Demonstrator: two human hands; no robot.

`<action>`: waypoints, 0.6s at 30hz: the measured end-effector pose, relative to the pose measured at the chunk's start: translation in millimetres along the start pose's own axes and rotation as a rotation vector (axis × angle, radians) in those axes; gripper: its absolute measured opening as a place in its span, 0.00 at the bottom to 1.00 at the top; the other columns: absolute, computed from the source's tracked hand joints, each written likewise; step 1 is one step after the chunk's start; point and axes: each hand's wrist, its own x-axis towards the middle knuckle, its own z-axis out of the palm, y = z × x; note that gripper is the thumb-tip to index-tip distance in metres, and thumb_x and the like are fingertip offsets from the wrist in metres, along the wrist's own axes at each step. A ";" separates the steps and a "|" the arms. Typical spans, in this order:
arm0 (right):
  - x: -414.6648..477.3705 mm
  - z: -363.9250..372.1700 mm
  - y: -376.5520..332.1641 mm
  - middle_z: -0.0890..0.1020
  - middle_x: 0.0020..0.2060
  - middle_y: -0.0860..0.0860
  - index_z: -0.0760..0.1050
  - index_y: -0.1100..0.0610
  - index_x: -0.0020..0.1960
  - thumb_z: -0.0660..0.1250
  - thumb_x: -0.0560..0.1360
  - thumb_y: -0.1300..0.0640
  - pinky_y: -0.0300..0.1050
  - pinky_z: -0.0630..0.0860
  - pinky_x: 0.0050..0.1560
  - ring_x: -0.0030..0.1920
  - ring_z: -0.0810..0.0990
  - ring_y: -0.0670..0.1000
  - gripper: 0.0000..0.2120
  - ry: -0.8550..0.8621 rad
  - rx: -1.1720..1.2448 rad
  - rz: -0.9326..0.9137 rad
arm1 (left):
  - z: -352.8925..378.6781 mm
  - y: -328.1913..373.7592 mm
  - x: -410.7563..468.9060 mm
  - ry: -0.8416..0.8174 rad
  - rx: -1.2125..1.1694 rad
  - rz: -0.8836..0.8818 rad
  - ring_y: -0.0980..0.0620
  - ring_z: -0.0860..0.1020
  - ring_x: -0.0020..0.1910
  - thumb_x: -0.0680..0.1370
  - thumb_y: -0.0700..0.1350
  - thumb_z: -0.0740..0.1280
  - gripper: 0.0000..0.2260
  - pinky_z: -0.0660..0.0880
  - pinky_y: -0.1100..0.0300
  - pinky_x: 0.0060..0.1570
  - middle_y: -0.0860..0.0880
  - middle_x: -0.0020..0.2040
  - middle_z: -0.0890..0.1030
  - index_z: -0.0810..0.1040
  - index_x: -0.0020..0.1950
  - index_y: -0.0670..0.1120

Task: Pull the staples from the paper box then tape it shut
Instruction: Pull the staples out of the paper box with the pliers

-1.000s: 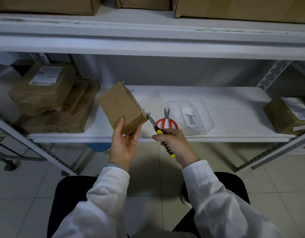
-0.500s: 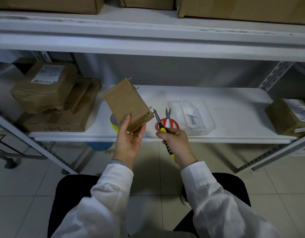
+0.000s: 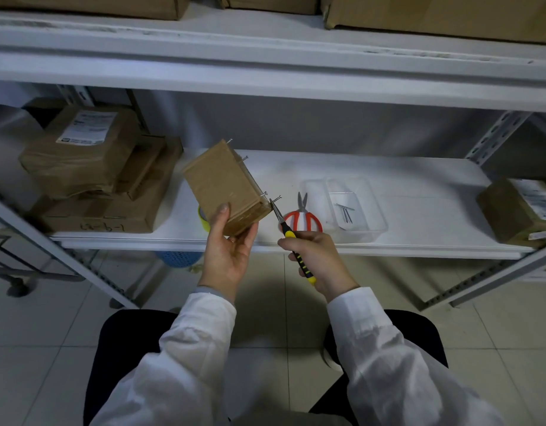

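My left hand [image 3: 228, 250] grips a small brown paper box [image 3: 224, 187] from below, tilted, in front of the lower shelf. Several metal pins stick out of the box's right face. My right hand [image 3: 314, 259] holds yellow-and-black pliers [image 3: 291, 238]; their tips sit at the lowest pin [image 3: 275, 198] at the box's bottom right corner. A roll of yellow tape [image 3: 203, 218] peeks out behind the box on the shelf.
Red-handled scissors [image 3: 302, 216] lie on the white shelf [image 3: 404, 179] beside a clear plastic tray [image 3: 370, 207] holding pulled pins. Brown parcels [image 3: 90, 167] are stacked at the left, another parcel [image 3: 521, 210] at the right. A blue basket [image 3: 179, 258] stands under the shelf.
The plier tips came off the box's corner for a moment, then returned to the lowest pin. The box shifted slightly right and up in my left hand.
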 end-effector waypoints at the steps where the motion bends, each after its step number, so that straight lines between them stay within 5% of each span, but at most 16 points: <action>1: 0.3 0.6 1.4 0.73 0.38 0.56 0.78 0.63 0.47 0.70 0.70 0.61 0.43 0.67 0.37 0.39 0.71 0.52 0.08 0.015 0.008 -0.003 | 0.0 0.3 0.0 -0.004 0.008 -0.004 0.45 0.76 0.61 0.77 0.47 0.64 0.09 0.75 0.51 0.61 0.44 0.56 0.76 0.72 0.56 0.49; 7: 1.2 2.9 6.3 0.72 0.34 0.55 0.77 0.67 0.45 0.70 0.70 0.61 0.42 0.66 0.34 0.37 0.70 0.51 0.08 0.094 0.116 -0.034 | 9.8 -3.0 0.4 -0.001 0.051 -0.018 0.46 0.76 0.58 0.77 0.46 0.64 0.10 0.74 0.54 0.60 0.45 0.54 0.77 0.72 0.58 0.47; 12: 1.4 -1.1 9.7 0.73 0.34 0.54 0.79 0.60 0.41 0.70 0.71 0.61 0.41 0.67 0.34 0.36 0.71 0.50 0.02 0.117 0.155 -0.012 | 10.8 -9.5 -0.4 -0.007 0.080 -0.030 0.47 0.76 0.59 0.77 0.46 0.64 0.07 0.73 0.54 0.61 0.46 0.53 0.77 0.73 0.55 0.48; 18: 8.5 -22.9 5.0 0.73 0.32 0.53 0.76 0.56 0.36 0.69 0.71 0.63 0.42 0.65 0.32 0.34 0.71 0.50 0.07 0.232 0.313 0.007 | -1.0 -10.3 1.1 0.015 0.025 -0.036 0.46 0.76 0.61 0.77 0.46 0.65 0.09 0.75 0.54 0.60 0.45 0.56 0.78 0.73 0.56 0.48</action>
